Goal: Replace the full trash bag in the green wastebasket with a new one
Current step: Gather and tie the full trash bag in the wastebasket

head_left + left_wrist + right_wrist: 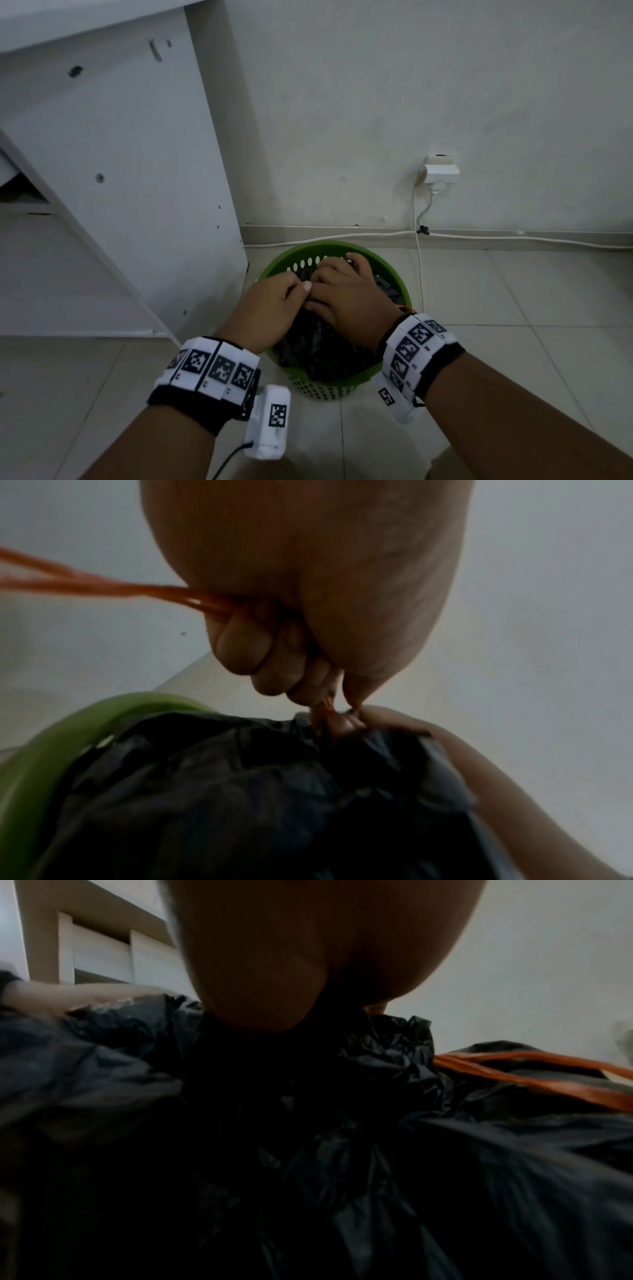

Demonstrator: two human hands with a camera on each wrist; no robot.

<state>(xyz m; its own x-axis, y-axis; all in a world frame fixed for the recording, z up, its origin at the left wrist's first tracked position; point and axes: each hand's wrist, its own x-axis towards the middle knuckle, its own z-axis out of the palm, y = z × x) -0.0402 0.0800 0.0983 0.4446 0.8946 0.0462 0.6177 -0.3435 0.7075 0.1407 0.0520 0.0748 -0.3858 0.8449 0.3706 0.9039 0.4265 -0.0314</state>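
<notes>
L hand [308, 610] clenched on orange drawstring [103, 587]; R hand [346, 294] grasping black bag [318, 346] neck, under my fingertips, inside green wastebasket [342, 378]. I'd cinch tight, lift straight.

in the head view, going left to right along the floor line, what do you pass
white cabinet → left hand → right hand, both over the black trash bag in the green wastebasket → white cable hanging from the wall socket → bare floor tiles
</notes>
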